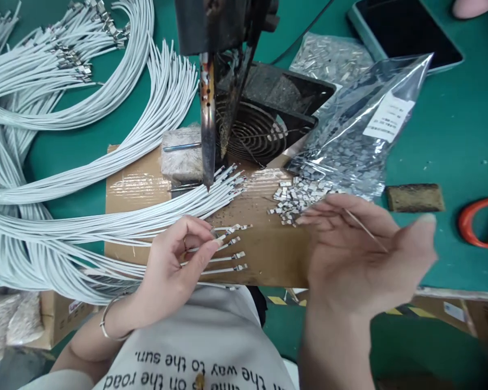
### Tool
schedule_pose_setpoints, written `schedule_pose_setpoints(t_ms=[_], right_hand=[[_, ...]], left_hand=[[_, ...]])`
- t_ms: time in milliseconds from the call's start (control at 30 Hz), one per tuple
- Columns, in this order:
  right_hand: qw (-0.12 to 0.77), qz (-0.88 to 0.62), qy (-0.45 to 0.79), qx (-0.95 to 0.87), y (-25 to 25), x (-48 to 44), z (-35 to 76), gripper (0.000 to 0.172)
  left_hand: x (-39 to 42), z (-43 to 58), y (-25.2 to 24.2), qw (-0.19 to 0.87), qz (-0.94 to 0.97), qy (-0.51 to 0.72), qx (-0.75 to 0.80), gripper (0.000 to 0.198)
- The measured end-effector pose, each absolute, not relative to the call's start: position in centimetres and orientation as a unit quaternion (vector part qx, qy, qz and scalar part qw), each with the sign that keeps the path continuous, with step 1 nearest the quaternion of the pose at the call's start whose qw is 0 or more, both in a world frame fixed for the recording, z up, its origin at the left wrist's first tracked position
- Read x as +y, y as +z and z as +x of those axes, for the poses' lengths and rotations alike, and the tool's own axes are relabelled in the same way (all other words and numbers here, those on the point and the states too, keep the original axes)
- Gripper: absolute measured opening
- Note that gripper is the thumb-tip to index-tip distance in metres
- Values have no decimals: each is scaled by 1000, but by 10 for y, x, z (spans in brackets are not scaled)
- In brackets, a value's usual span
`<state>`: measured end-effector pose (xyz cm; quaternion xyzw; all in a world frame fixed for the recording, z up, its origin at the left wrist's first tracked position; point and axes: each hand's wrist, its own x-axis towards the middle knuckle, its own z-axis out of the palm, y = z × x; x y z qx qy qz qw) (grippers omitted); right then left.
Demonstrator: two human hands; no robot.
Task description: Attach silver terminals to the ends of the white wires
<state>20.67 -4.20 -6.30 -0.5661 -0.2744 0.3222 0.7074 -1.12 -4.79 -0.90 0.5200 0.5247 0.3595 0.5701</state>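
Observation:
My left hand [187, 249] pinches a white wire with a metal end between thumb and forefinger, above the cardboard [276, 254]. Several finished-looking wire ends [223, 257] with small metal connectors lie beside and under its fingers. A thick bundle of white wires [179, 208] runs just beyond. My right hand [353, 249], palm turned up, has a thin light-coloured stick [366, 230] across it, between thumb and fingers. Its fingertips reach the edge of a loose heap of small metal connectors [296, 197]; whether they grip one is hidden.
A soldering iron [207, 124] points down over the wires, before a black fan [256, 130]. Bags of small metal parts [350, 146] lie behind the heap. Further right are a phone [406, 30], a brown block [415, 197] and red-handled scissors [467, 219]. More white wires [24, 162] cover the left.

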Motion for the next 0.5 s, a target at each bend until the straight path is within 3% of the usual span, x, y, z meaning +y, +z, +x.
schedule_pose_setpoints(t_ms=[100,233,500], right_hand=[[665,-610,320,-289,-72,-51,227,65],[611,-680,267,-306,-72,-57,225,75],[608,-672,248,-344,-75,-58,218,69]], left_hand=[[-53,-15,-11,537,564,350,520,10],[-61,-25,-19,419,697,318,487,10],[-81,-59,-52,103,741,318,582,18]])
